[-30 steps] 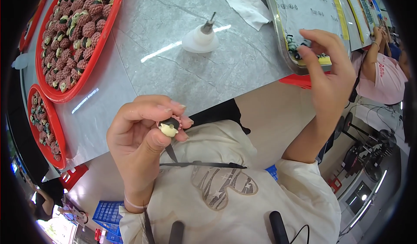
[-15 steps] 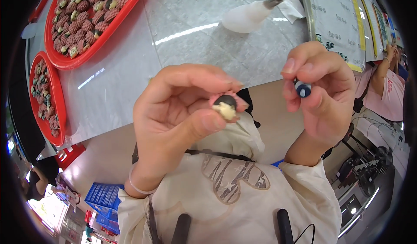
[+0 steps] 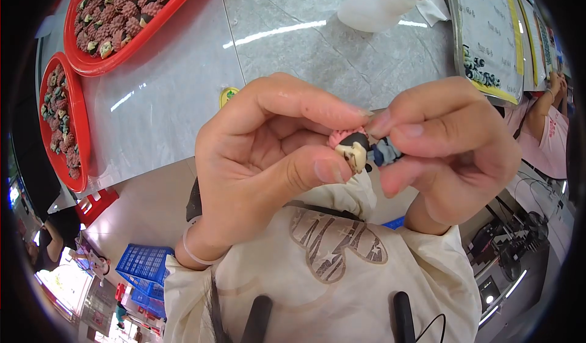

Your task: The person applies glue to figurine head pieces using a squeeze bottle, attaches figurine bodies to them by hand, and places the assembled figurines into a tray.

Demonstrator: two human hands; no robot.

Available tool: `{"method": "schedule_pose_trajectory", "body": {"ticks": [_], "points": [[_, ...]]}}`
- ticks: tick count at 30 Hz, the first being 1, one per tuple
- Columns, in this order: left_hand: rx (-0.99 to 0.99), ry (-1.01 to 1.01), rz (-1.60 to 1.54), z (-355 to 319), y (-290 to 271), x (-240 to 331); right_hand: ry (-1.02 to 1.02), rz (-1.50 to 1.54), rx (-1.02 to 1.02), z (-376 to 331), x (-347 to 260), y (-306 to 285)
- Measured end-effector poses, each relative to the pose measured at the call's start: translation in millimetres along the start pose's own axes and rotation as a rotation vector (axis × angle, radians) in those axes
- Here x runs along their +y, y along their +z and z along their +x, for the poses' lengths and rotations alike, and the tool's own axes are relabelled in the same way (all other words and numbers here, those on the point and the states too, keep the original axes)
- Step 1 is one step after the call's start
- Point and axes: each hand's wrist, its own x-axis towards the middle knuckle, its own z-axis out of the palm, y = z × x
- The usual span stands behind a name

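Between the thumb and fingers of my left hand (image 3: 244,141) is a small figurine head (image 3: 353,149), with pink hair, a black patch and a cream-coloured face. My right hand (image 3: 467,138) pinches a tiny blue-grey figurine body (image 3: 384,152) by its far part, which the fingertips partly hide. The body's free end points left and meets the head, or lies right against it; whether the two are joined I cannot tell. Both hands are closed, held up in front of my chest at the table's near edge.
A large red tray (image 3: 91,68) of similar pink heads stands at far left, with a smaller red tray (image 3: 82,123) nearer. A white squeeze bottle (image 3: 375,10) with a metal nozzle lies beyond my hands. Small blue bodies (image 3: 482,77) rest on a board at right. Blue crates (image 3: 143,266) stand lower left.
My right hand has moved left with the body, bringing it up to the head in my left hand. The head has turned and shifted slightly right.
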Motion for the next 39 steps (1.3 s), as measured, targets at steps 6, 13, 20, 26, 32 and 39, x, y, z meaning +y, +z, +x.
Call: {"method": "schedule_pose_trajectory", "body": {"ticks": [6, 13, 20, 26, 32, 39], "points": [[0.015, 0.018, 0.024, -2.1, -5.1, -2.6, -0.134, -0.304, -0.005, 2.7, -5.5, 6.6], [0.030, 0.109, 0.094, -1.5, -3.7, 0.1, -0.056, -0.404, 0.054, 0.7, -16.9, 18.2], [0.076, 0.120, 0.113, -1.7, -2.9, 4.4, -0.129, -0.374, 0.065, 0.0, -5.1, 19.7], [0.069, 0.099, 0.116, -0.3, -5.2, 8.9, -0.156, -0.344, 0.117, 3.8, -1.9, 20.6], [0.131, 0.056, -0.012, -1.7, -1.9, 8.9, -0.062, -0.260, 0.048, 3.1, -1.1, 13.6], [-0.026, 0.215, 0.234, 1.6, -9.8, 6.9, -0.187, -0.369, 0.069, 8.0, 1.2, 19.7]]}}
